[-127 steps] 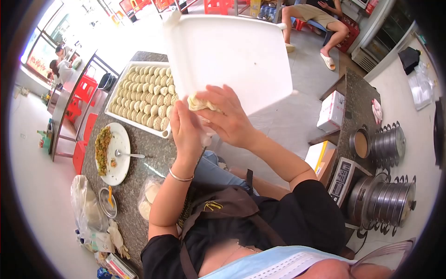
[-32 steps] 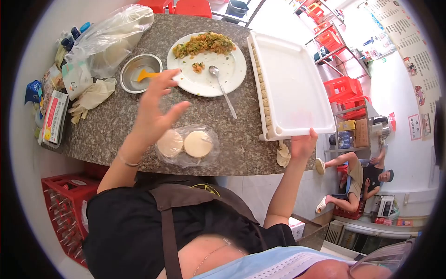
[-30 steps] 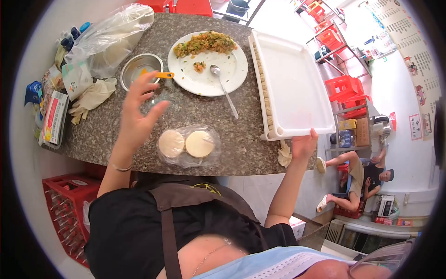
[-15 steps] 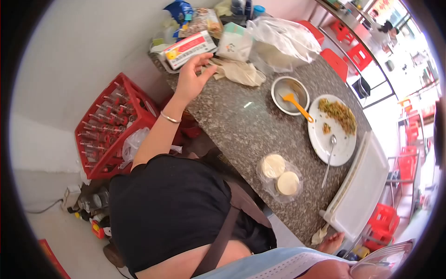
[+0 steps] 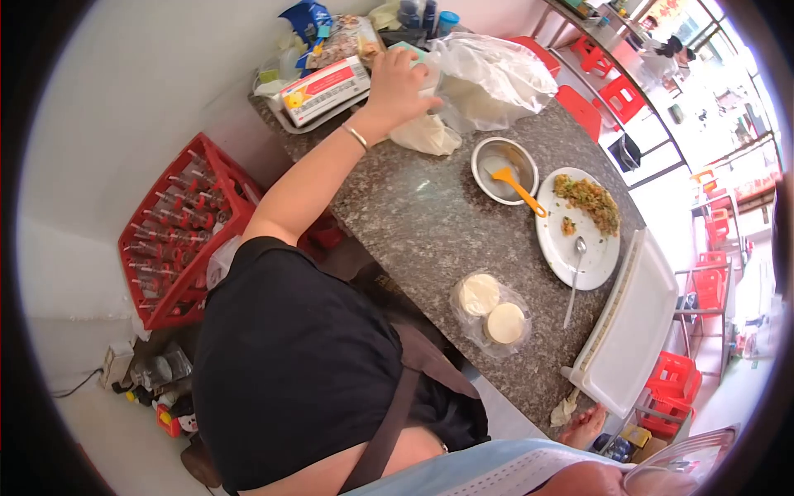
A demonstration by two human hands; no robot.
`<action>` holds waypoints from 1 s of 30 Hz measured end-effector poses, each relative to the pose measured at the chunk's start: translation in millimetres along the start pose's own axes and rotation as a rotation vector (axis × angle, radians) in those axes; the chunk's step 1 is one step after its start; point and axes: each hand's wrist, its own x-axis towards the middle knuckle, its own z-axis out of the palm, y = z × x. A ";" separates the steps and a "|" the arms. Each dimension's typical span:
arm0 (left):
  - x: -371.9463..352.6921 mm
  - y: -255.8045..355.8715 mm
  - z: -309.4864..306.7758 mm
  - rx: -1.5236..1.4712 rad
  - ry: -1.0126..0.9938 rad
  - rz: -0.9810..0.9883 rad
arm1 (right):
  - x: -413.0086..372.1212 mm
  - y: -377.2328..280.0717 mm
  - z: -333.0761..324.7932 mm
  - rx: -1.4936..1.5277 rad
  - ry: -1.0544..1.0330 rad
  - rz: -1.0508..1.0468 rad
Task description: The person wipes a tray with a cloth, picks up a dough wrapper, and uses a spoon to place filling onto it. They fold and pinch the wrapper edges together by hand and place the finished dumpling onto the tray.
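My left hand (image 5: 401,95), with a bangle at the wrist, reaches over the back of the stone-topped table (image 5: 389,202). Its fingers are spread across a green-and-white tissue pack (image 5: 430,78), which they partly hide. Just under the palm lies a crumpled cream cloth (image 5: 428,136); a red-and-white box (image 5: 327,89) sits left of the wrist. My right hand (image 5: 584,426) is low at the table's near right corner, only partly in view, fingers loosely extended. Beside it are a small crumpled cloth (image 5: 566,408) and the corner of a white plastic tray (image 5: 624,331).
A metal bowl (image 5: 482,180) holds an orange spatula (image 5: 519,192). Next to it, a white plate (image 5: 565,263) carries food and a spoon (image 5: 573,285). Wrapped round pale wrappers (image 5: 504,322) lie nearer. A clear plastic bag (image 5: 496,78) stands behind; a red bottle crate (image 5: 186,236) is at left.
My left hand has moved right and farther back, from beside the red-and-white box to over the tissue pack. The view has shifted slightly; my right hand shows a little more.
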 end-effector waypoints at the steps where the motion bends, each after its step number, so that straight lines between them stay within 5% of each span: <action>1: 12.8 1.9 11.9 0.072 -0.010 0.011 | -3.7 -3.7 -3.4 -0.074 -0.010 -0.039; 4: 54.5 -27.7 2.6 -0.333 0.279 -0.166 | -6.0 -7.1 -33.6 -0.139 0.089 -0.084; 7: 88.9 -56.8 -47.1 -0.895 0.391 -0.628 | 17.2 1.2 -102.0 -0.125 0.167 -0.083; 10: 99.2 -52.5 -60.7 -1.098 0.555 -0.585 | -19.2 -32.9 -47.2 0.033 0.240 -0.301; 13: 89.8 -46.8 -24.9 -1.329 0.073 -0.777 | -17.3 -47.3 2.5 0.043 0.152 -0.315; 14: 89.7 -62.7 -4.7 -1.437 0.115 -0.820 | -21.0 -57.5 25.0 -0.012 0.108 -0.322; 16: 91.4 -97.7 2.8 -1.117 0.322 -0.484 | -28.6 -73.6 49.6 -0.037 0.026 -0.419; 19: 102.9 -23.8 -56.4 -1.335 0.475 -0.697 | -38.4 -90.6 69.1 0.079 0.013 -0.430; 21: 95.2 21.1 -66.3 -1.679 0.231 -0.585 | -52.6 -106.9 95.7 0.204 -0.040 -0.324; 22: 84.1 82.6 -80.6 -1.551 0.157 -0.480 | -54.2 -104.3 113.1 0.177 -0.056 -0.322; 23: 68.5 126.8 -85.2 -1.637 -0.041 -0.186 | -56.7 -97.5 134.6 0.291 -0.107 -0.281; 25: 34.1 214.3 -97.1 -1.617 -0.385 0.093 | -74.7 -97.3 184.8 0.450 -0.497 -0.178; 26: 23.9 246.3 -91.7 -1.505 -0.429 0.489 | -82.1 -91.2 205.7 0.535 -0.662 -0.129; 28: 1.4 296.5 -96.5 -1.365 -0.558 0.794 | -90.6 -61.7 222.5 0.725 -0.780 0.191; 30: -13.2 327.3 -93.6 -1.230 -0.532 0.861 | -85.5 -64.1 215.2 0.751 -0.666 0.209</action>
